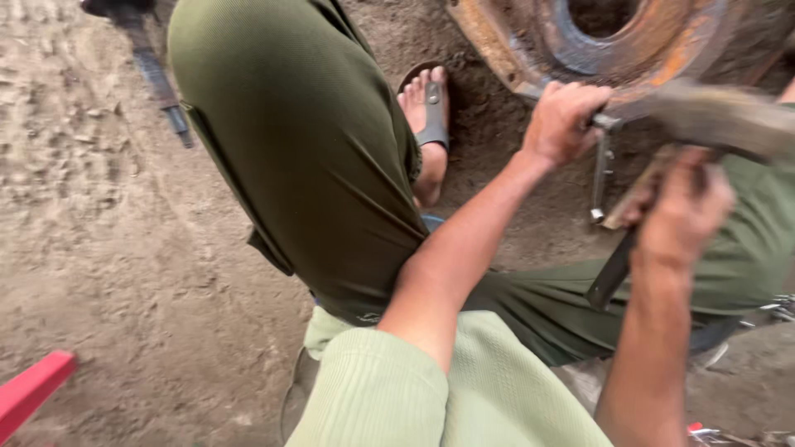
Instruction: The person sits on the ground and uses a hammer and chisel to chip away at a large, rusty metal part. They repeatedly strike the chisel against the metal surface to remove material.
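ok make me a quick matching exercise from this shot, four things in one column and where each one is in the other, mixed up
Things:
1. left hand
2. right hand
3. sandalled foot
4. red bar

Places:
A. on the dirt just below the rusty metal ring
B. at the lower left edge of the view
C. gripping a thin metal tool held against the rusty ring
D. closed around a blurred wooden-handled hammer at the right

Right pairs: 1-C, 2-D, 3-A, 4-B
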